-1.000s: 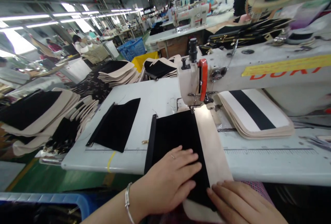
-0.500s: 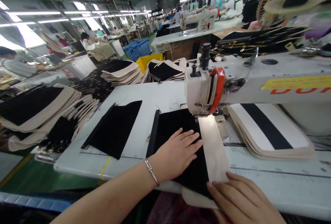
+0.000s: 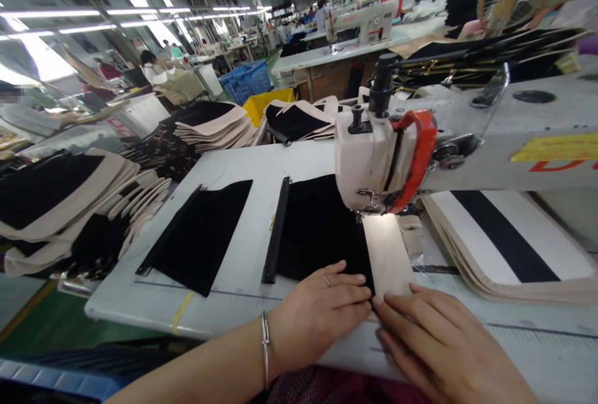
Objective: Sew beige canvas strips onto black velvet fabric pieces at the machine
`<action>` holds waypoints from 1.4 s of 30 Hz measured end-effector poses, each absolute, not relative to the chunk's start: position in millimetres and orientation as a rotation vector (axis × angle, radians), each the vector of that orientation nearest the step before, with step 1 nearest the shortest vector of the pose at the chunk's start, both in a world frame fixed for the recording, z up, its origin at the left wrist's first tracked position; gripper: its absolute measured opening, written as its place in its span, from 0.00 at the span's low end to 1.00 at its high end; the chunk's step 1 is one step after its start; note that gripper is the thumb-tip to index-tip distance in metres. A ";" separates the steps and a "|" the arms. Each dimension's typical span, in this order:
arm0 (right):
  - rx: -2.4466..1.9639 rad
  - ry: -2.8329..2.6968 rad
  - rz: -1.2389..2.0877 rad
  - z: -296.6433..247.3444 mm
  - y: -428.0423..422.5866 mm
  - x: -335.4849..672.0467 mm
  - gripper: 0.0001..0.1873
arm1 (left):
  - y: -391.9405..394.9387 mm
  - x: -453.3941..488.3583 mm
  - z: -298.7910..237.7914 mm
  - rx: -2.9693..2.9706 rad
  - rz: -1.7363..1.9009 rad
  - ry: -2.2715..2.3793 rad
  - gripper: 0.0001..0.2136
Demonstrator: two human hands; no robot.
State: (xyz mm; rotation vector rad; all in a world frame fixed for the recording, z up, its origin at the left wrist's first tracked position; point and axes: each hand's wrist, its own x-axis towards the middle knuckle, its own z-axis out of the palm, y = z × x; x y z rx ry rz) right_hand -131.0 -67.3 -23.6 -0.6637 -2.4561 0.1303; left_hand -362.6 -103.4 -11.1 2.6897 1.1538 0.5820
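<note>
A black fabric panel [image 3: 317, 223] with a dark strip along its left edge lies on the table beneath the sewing machine's head [image 3: 369, 161]. Along its right side runs a beige piece [image 3: 390, 254], lit under the presser foot [image 3: 359, 217]. My left hand [image 3: 322, 310], with a ring and bracelet, rests flat on the panel's near right corner, fingers stretched out. Beside it, my right hand [image 3: 434, 335] lays its extended fingers over the near end of the beige piece. Its thumb shows lower down by the table; any grip on the edge is hidden.
Another black panel [image 3: 200, 236] lies left on the table. Beige panels with a dark stripe [image 3: 509, 242] are stacked to the right of the needle. Piles of black-and-beige pieces [image 3: 60, 186] stand at the left, with a yellow bin [image 3: 268, 102] and blue basket [image 3: 247, 80] beyond.
The black panel and beige piece have moved away from me under the machine. My left hand has slid toward the near right corner, and my right hand is closer beside it.
</note>
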 end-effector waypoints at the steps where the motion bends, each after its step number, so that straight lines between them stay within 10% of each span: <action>1: -0.686 -2.454 0.138 -25.7 -66.5 -131.5 0.12 | -99.7 -362.7 -11.0 2.699 0.583 1.166 0.12; 42: -0.955 -2.632 0.008 -23.4 9.5 -165.2 0.25 | 4.2 -380.1 -21.1 2.669 0.479 1.458 0.12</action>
